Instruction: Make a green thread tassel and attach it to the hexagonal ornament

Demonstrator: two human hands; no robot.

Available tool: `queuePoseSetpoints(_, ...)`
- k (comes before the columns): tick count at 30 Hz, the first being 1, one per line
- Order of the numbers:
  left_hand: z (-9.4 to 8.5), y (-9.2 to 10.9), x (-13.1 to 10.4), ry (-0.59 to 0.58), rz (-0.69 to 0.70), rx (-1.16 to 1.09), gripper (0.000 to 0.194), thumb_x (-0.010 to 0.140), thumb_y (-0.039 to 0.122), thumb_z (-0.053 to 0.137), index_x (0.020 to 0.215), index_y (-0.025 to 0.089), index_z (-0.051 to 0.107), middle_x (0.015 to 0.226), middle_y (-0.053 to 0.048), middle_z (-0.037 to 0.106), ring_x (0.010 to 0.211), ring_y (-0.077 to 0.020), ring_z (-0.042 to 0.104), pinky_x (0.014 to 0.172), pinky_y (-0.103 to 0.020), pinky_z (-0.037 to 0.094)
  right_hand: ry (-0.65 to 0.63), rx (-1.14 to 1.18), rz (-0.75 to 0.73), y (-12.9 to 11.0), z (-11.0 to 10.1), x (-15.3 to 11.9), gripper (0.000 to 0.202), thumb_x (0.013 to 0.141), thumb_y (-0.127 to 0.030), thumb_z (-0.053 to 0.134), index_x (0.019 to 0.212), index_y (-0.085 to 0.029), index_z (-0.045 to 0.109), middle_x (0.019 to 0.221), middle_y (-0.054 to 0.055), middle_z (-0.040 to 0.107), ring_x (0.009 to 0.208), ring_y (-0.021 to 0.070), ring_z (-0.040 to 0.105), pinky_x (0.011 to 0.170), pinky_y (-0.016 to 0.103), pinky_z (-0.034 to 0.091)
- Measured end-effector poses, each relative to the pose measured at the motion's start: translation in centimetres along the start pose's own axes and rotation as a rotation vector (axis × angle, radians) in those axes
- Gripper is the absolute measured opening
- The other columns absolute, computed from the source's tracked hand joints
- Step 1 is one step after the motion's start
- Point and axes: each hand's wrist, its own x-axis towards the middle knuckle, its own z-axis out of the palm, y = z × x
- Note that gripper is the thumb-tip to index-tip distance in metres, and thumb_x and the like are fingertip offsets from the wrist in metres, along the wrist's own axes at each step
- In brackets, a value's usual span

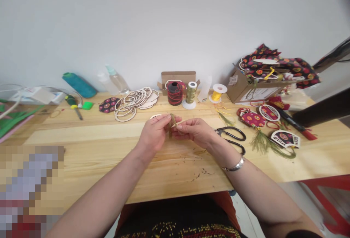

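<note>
Above the middle of the wooden table (pixel 109 165), my two hands are close together. A small bundle of olive-green thread (pixel 171 121) is pinched in my left hand (pixel 155 130), between thumb and fingers. My right hand (pixel 194 130) closes its fingertips on the thread's right side. Part of a pale wooden piece (pixel 155 116) shows just behind my left hand. Black-handled scissors (pixel 232 136) lie right of my right hand, their blades partly hidden by it. Behind the hands stand a cone of olive thread (pixel 192 94) and a spool of dark red cord (pixel 175 94).
Pale wooden cut-out frames (pixel 133 101) lie at back left near a screwdriver (pixel 73 105) and a teal thread cone (pixel 79 84). Yellow cord (pixel 217 96) stands at back right. Tasselled ornaments (pixel 253 117) and a fabric-filled cardboard box (pixel 246 88) take up the right side, beside a black post (pixel 325 108).
</note>
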Motion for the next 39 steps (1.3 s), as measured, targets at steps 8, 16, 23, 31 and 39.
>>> queuePoseSetpoints(8,0.6,0.6,-0.4,0.06,-0.139,-0.091,0.006,0.071,0.017,0.064,0.07,0.012,0.067,0.066,-0.008,0.072,0.064,-0.0189,0.067,0.056,-0.028,0.051,-0.012,0.068,0.052,0.4,0.4,0.1,0.027,0.051,-0.031,0.086,0.062,-0.012,0.07,0.06,0.0,0.065,0.067,0.0143,0.065,0.078,0.034,0.052)
queuePoseSetpoints(16,0.4,0.2,-0.2,0.032,-0.095,-0.033,0.012,0.067,0.021,0.07,0.072,0.01,0.068,0.065,-0.008,0.072,0.062,-0.0179,0.067,0.06,-0.028,0.052,-0.014,0.012,0.027,0.9,0.3,0.3,0.031,0.051,-0.033,0.086,0.068,-0.011,0.071,0.065,0.002,0.068,0.065,0.0127,0.063,0.074,0.032,0.053)
queuePoseSetpoints(23,-0.9,0.1,-0.4,0.05,0.383,0.709,0.023,0.082,0.031,0.057,0.085,0.015,0.074,0.08,-0.005,0.075,0.068,-0.0159,0.065,0.064,-0.026,0.05,-0.052,-0.087,0.029,0.1,-0.1,-0.1,0.029,0.055,-0.035,0.083,0.068,-0.012,0.071,0.072,0.006,0.07,0.069,0.0154,0.065,0.073,0.034,0.052)
queuePoseSetpoints(31,-1.8,-0.7,0.0,0.036,1.019,1.191,0.021,0.088,0.021,0.05,0.095,0.019,0.07,0.086,-0.005,0.076,0.077,-0.0176,0.069,0.087,-0.035,0.05,0.345,-1.078,-0.365,-1.5,-1.1,-0.5,0.027,0.083,-0.025,0.053,0.065,-0.013,0.068,0.06,0.004,0.064,0.064,0.0177,0.06,0.065,0.031,0.047)
queuePoseSetpoints(39,-1.7,-0.8,0.1,0.01,1.249,1.383,0.018,0.088,0.014,0.047,0.092,0.019,0.065,0.078,-0.003,0.076,0.062,-0.0155,0.067,0.085,-0.035,0.051,0.514,-1.139,-1.133,-0.8,-0.6,-0.5,0.031,0.09,-0.01,0.038,0.114,-0.015,0.058,0.115,0.016,0.062,0.112,0.022,0.055,0.097,0.041,0.043)
